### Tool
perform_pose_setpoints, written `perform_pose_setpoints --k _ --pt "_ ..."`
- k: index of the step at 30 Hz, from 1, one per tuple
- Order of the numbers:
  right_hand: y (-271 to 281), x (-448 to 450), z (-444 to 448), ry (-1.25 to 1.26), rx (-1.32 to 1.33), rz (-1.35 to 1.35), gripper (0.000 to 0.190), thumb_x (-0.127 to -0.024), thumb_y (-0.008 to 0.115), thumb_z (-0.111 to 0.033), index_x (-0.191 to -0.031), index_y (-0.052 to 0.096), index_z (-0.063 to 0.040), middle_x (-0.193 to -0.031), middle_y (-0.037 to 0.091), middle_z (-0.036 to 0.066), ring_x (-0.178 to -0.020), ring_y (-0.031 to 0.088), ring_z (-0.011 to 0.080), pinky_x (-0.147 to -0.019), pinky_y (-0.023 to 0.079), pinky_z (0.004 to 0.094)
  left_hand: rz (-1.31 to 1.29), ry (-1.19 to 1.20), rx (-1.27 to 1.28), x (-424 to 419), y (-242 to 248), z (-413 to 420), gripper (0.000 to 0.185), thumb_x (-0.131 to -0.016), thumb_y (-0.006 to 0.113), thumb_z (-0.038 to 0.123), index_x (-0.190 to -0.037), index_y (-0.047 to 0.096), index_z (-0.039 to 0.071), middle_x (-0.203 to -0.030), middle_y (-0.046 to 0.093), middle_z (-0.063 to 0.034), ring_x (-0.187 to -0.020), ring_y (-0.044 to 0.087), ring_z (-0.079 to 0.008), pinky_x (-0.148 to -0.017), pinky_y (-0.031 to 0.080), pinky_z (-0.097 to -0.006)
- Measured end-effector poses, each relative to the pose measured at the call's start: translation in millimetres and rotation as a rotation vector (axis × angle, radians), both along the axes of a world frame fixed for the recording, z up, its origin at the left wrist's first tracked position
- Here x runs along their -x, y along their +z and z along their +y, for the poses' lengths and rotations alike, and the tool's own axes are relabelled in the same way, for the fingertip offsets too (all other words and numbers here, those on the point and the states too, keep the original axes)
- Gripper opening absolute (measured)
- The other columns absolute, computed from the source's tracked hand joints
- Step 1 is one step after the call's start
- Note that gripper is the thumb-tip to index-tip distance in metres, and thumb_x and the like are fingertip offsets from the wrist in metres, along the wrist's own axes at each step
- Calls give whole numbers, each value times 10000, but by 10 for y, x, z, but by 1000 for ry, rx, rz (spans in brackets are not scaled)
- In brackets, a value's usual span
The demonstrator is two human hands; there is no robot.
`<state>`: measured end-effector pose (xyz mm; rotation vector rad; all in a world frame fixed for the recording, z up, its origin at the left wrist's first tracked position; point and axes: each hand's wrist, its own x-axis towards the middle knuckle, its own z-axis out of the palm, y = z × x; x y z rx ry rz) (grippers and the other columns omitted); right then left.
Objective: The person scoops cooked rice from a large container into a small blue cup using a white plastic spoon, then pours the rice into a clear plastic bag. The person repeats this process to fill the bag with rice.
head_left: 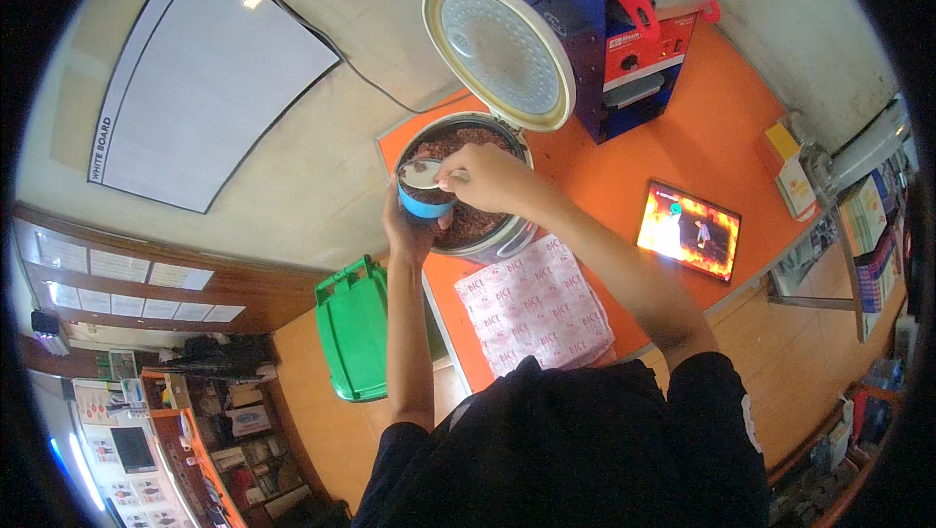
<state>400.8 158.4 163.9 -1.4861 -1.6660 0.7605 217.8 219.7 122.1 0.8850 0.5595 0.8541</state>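
A rice cooker (504,244) full of reddish-brown rice (475,224) stands on the orange table with its lid (504,53) raised. Over the pot, my left hand (413,224) holds a small blue bowl (424,208) that has brown rice in it. My right hand (482,177) grips a pale rice paddle (422,174), its blade at the bowl's upper rim with some rice stuck to it. Part of the paddle's handle is hidden by my fingers. A stack of printed wrapping paper (537,305) lies on the table in front of the cooker.
Behind and right of the cooker stands a blue and red sealing machine (636,53). A tablet with a lit screen (689,230) lies on the orange table (607,170). A green lidded bin (355,334) is on the floor at the left, and a cable (351,67) runs down the wall.
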Motion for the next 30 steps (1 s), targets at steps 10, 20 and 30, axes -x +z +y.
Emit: perform_pose_setpoints --k 10,20,30 --pt "-161 -39 45 -75 -13 146 262 -928 636 -276 -1026 758 -67 -986 716 231 -973 696 410 -876 527 476 0 49 50 46 -83 19 561 -1041 341 532 -1259 556 61 -1002 664 -117 -640 582 -200 -470 434 -320" --pt "18 -124 -102 13 19 -44 234 -914 651 -252 -1022 771 -82 -996 734 193 -984 706 374 -897 537 437 97 -78 90 21 -148 152 584 -1015 365 561 -1231 594 70 -928 689 -97 -592 616 -169 -350 387 -248" --pt "-60 48 -50 -42 -33 78 255 -904 621 -276 -993 775 -93 -1009 717 227 -980 691 417 -914 536 499 234 162 102 -23 -136 107 613 -992 368 639 -1188 589 101 -891 677 -66 -570 613 -165 -348 394 -274"
